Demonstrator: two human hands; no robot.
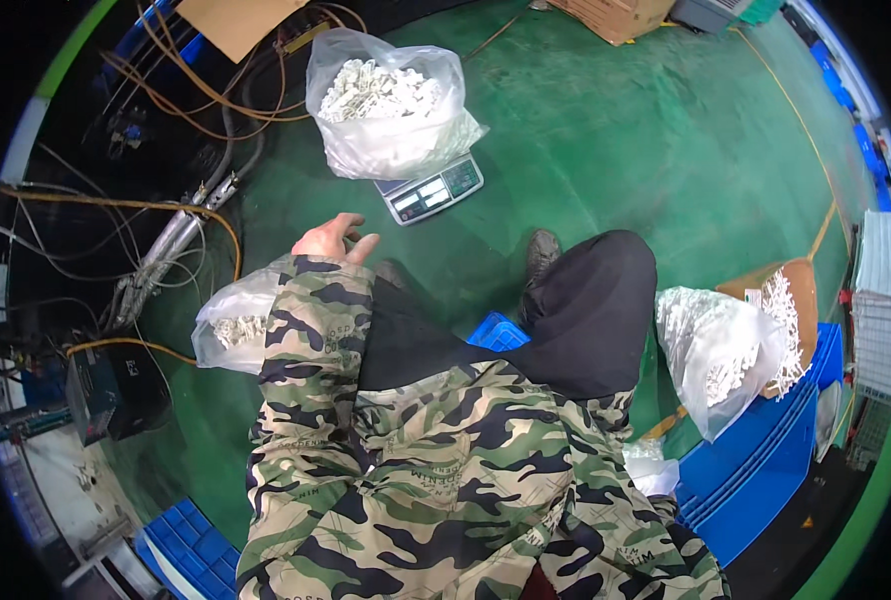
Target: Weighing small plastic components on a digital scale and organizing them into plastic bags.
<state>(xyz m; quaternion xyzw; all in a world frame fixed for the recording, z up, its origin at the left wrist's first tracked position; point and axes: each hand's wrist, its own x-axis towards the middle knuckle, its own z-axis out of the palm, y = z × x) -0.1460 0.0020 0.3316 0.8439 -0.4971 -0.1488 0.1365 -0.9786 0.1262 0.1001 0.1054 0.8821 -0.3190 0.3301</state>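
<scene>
My left hand hovers over my left knee with its fingers apart and holds nothing. Ahead of it, a digital weighing scale stands on the floor. On the scale rests a large clear plastic bag, open at the top and filled with small white plastic pieces. Beside my left forearm lies a smaller clear bag of similar white pieces, partly hidden by the sleeve. My right sleeve runs down toward the lower edge, and my right hand is out of sight.
Cables and hoses run along the dark machinery at left. To my right, another bag of white parts leans by a cardboard box and blue crates. A blue bin sits between my legs. Cardboard boxes stand far ahead.
</scene>
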